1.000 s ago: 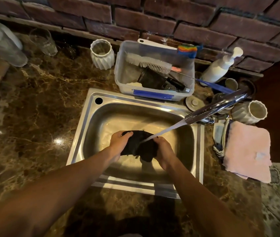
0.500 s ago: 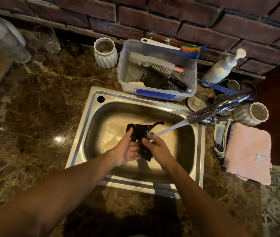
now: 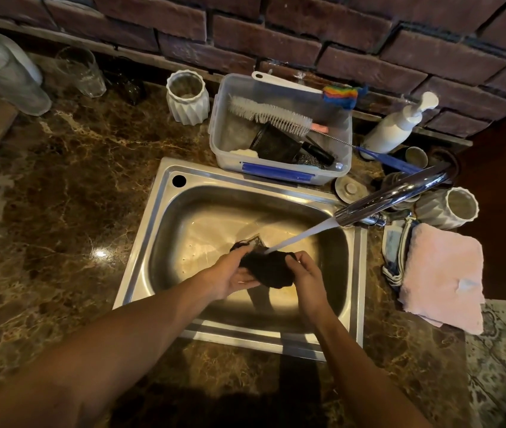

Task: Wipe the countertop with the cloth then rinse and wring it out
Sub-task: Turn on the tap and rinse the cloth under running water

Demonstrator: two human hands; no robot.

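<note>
A dark wet cloth (image 3: 268, 268) is bunched between both my hands over the steel sink (image 3: 165, 217). My left hand (image 3: 230, 276) grips its left side and my right hand (image 3: 307, 278) grips its right side. Water runs in a slanted stream from the chrome faucet (image 3: 390, 196) onto the top of the cloth. The brown marble countertop (image 3: 60, 196) surrounds the sink.
A clear plastic tub (image 3: 279, 168) with brushes stands behind the sink. A white ribbed cup (image 3: 188, 97), a glass (image 3: 81, 72) and a bottle (image 3: 4, 72) are at the back left. A pump bottle (image 3: 397, 128), another ribbed cup (image 3: 452, 208) and a pink towel (image 3: 443, 276) lie at the right.
The cloth was stretched, then pressed between my palms; now my hands have pulled apart again with the cloth bunched between them under the stream.
</note>
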